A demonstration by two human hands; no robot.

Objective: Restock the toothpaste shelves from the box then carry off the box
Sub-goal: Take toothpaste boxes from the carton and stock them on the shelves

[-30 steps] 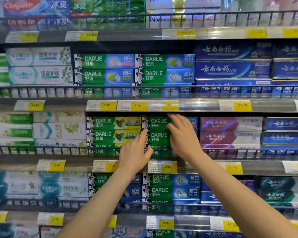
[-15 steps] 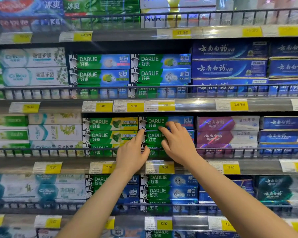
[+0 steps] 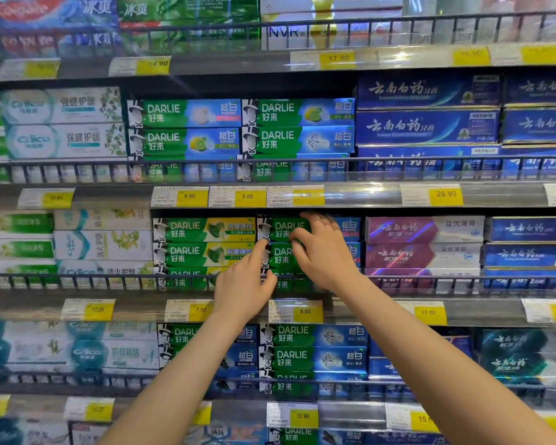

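A stack of green-and-blue Darlie toothpaste boxes (image 3: 349, 225) lies on the middle shelf behind a wire rail (image 3: 109, 279). My right hand (image 3: 323, 252) covers the front of this stack. Its fingers curl over the top box and its thumb sits at that box's lower edge. My left hand (image 3: 241, 289) is just to the left, with its index finger straight up against the stack's left end and its thumb touching a lower box. The supply box is out of view.
Green-and-yellow Darlie boxes (image 3: 203, 229) sit left of the stack and purple boxes (image 3: 424, 229) right of it. Full shelves of toothpaste run above and below, each with a wire rail and yellow price tags (image 3: 305, 311).
My right hand slid down from the top of the stack and its fingers went from flat to curled over the top box. My left hand stayed at the stack's left end.
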